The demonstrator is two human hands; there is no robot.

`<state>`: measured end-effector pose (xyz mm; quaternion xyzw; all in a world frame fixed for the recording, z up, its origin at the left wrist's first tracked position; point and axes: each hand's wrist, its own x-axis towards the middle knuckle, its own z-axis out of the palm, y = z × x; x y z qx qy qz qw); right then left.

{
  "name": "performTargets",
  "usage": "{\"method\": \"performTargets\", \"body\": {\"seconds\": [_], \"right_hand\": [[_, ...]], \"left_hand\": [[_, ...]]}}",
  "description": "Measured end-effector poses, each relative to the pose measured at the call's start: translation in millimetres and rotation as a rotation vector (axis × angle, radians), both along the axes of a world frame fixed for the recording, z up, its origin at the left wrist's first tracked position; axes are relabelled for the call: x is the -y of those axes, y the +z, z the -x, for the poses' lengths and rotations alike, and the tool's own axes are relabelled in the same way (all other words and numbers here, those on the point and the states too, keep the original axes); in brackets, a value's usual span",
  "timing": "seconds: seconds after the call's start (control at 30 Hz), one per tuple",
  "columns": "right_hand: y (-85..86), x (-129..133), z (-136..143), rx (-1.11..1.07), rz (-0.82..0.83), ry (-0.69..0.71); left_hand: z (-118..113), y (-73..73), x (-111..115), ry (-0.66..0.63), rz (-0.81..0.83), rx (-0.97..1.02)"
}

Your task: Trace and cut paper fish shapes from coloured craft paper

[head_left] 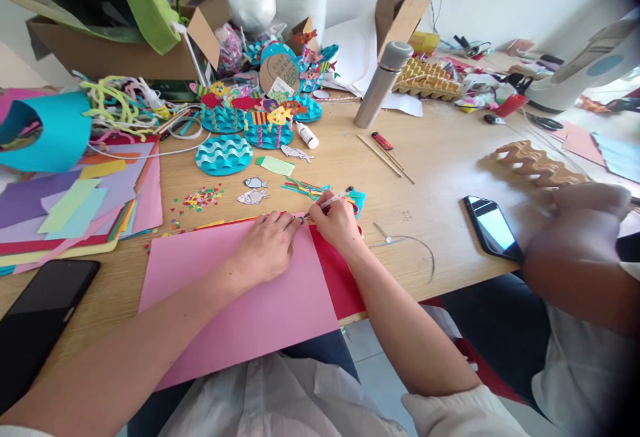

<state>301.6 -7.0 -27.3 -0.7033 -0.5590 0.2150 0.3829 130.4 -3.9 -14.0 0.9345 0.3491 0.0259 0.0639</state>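
Observation:
A large pink sheet of paper (240, 317) lies at the table's front edge, over a red sheet (340, 277). My left hand (265, 247) rests flat on the pink sheet, fingers stretched toward its top right corner. By those fingertips is a small dark-edged piece, mostly covered. My right hand (337, 220) grips a slim white pen (333, 201), its tip down at that corner beside my left fingertips. Beyond the hands are fish-shaped paper cutouts (253, 196), a green paper strip (277, 165) and thin colored strips (305, 188). Red-handled scissors, partly hidden, appear behind my right hand.
Colored confetti (201, 198), blue wavy discs (223, 154), a glue bottle (307, 135) and a steel flask (383, 84) stand farther back. Phones lie left (47, 317) and right (493, 227). A co-worker's blurred arm (580, 250) reaches in at right, near brown corrugated cardboard (540, 162).

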Motion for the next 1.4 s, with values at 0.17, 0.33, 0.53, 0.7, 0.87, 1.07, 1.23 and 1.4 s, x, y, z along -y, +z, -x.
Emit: {"method": "performTargets", "body": {"seconds": [0.17, 0.33, 0.53, 0.7, 0.87, 1.07, 1.23, 1.4], "right_hand": [[1.4, 3.1, 0.2, 0.031, -0.019, 0.015], [0.8, 5.4, 0.1, 0.075, -0.015, 0.024], [-0.8, 7.0, 0.6, 0.118, -0.037, 0.041], [-0.8, 8.4, 1.8, 0.111, -0.035, 0.053], [-1.1, 9.2, 2.5, 0.100, -0.044, 0.058], [-0.4, 9.8, 3.8, 0.075, -0.070, 0.056], [0.7, 11.5, 5.8, 0.035, -0.045, 0.101], [-1.1, 11.7, 6.0, 0.046, -0.035, 0.106]], "left_hand": [[1.7, -0.7, -8.0, -0.042, 0.022, 0.005], [3.1, -0.9, -13.1, -0.059, 0.057, 0.014], [4.9, -5.7, -18.0, -0.075, 0.072, 0.051], [5.5, -8.2, -22.2, -0.088, 0.074, 0.102], [5.7, -7.8, -24.0, -0.101, 0.070, 0.139], [5.6, -13.4, -28.5, -0.099, 0.073, 0.213], [6.1, -17.6, -33.4, -0.104, 0.095, 0.270], [6.7, -19.9, -34.1, -0.109, 0.098, 0.284]]}}
